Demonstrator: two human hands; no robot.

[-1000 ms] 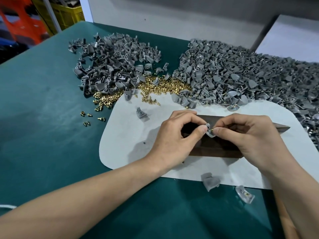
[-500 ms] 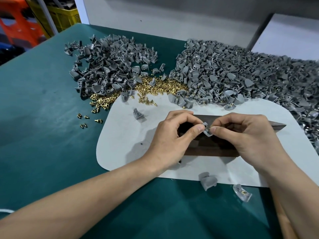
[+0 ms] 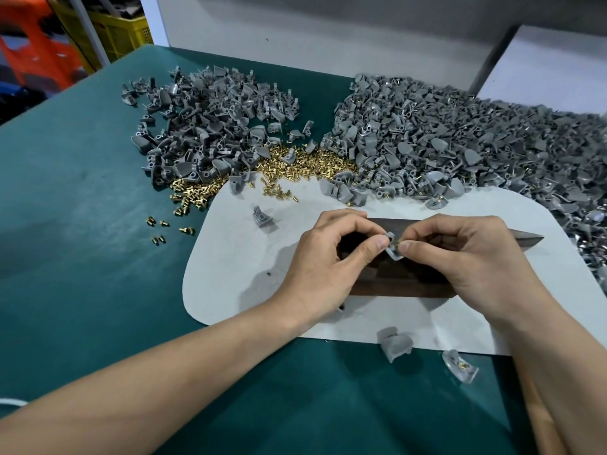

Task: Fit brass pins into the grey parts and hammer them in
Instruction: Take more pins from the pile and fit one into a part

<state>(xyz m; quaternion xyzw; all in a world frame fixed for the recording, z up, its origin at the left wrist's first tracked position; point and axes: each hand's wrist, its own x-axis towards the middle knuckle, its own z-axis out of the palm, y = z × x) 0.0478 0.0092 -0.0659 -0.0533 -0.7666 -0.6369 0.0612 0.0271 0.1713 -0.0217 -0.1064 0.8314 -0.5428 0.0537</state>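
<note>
left hand [image 3: 323,257]: centre of frame, thumb and forefinger pinching a small grey part [image 3: 392,247] from its left side.
right hand [image 3: 460,254]: meets it from the right, fingertips nipping a brass pin [image 3: 396,243] at the part; how deep the pin sits is too small to tell.
dark block [image 3: 410,284]: under both hands on the white mat [image 3: 236,257], mostly covered; only its pointed right end shows clearly.
loose pins [image 3: 295,165]: upper centre, between two grey heaps; the right heap [image 3: 460,142] is cut off by the frame edge.
stray part [image 3: 394,348]: lower centre, at the mat's near edge.
</note>
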